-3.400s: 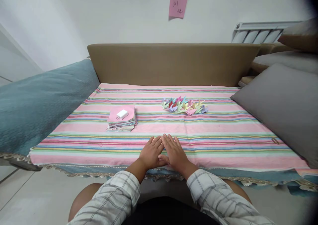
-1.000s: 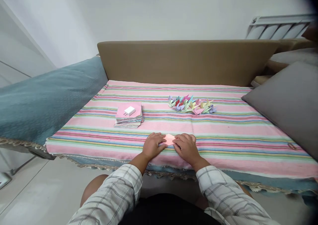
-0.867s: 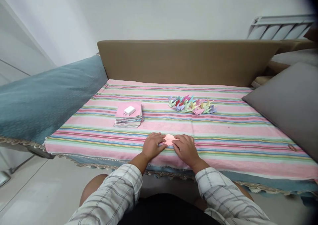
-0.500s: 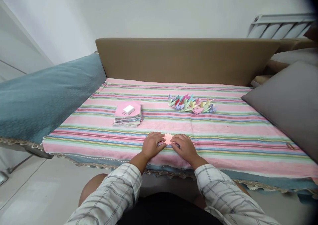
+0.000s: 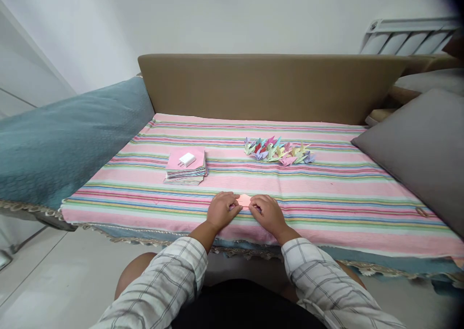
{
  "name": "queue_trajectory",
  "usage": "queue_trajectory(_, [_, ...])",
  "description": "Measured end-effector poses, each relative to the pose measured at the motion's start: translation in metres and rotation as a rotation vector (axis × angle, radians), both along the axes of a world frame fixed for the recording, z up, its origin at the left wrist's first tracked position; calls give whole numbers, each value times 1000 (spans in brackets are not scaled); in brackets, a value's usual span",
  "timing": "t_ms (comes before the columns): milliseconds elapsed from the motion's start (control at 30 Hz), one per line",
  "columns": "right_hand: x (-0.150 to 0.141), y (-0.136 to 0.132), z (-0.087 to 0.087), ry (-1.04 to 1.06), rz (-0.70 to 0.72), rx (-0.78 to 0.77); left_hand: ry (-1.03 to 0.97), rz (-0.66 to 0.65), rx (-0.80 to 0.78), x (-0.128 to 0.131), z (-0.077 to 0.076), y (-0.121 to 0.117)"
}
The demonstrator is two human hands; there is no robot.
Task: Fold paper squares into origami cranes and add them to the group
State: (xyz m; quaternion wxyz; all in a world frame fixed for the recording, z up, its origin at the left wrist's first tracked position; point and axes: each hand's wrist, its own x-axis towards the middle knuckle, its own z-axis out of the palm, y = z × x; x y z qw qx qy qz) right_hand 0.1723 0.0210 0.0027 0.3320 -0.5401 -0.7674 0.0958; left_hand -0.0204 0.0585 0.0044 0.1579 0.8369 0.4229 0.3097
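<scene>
A small folded piece of pink-orange origami paper (image 5: 244, 200) lies on the striped cloth between my hands. My left hand (image 5: 222, 210) is closed on its left end, thumb and fingertips pinching the edge. At the right end, my right hand (image 5: 267, 214) grips the paper the same way. My fingers hide both ends of the paper, so the exact folds there do not show. Beyond my right hand rests a cluster of colourful folded paper cranes (image 5: 279, 152). A stack of square paper (image 5: 185, 171) stands beyond my left hand, with a white plug adapter (image 5: 187, 159) on top.
The striped cloth (image 5: 126, 184) covers the sofa seat. A brown backrest (image 5: 268, 87) rises behind it, and a blue-covered armrest (image 5: 79, 130) is at the left. On the right lies a grey cushion (image 5: 416, 145), with a small brown object (image 5: 421, 212) near its edge.
The near edge of the paper looks straighter and the piece flatter between my fingers. Both hands stay in nearly the same place; the view has shifted slightly.
</scene>
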Motion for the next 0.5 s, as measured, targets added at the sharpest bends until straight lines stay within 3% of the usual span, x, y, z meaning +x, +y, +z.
queue_trajectory(233, [-4,6,-2,70,-51,-52,-26,29,-6,2,-1,0])
queue_trajectory(500, [-9,8,-2,14,-139,-69,-4,86,-24,7,-2,1])
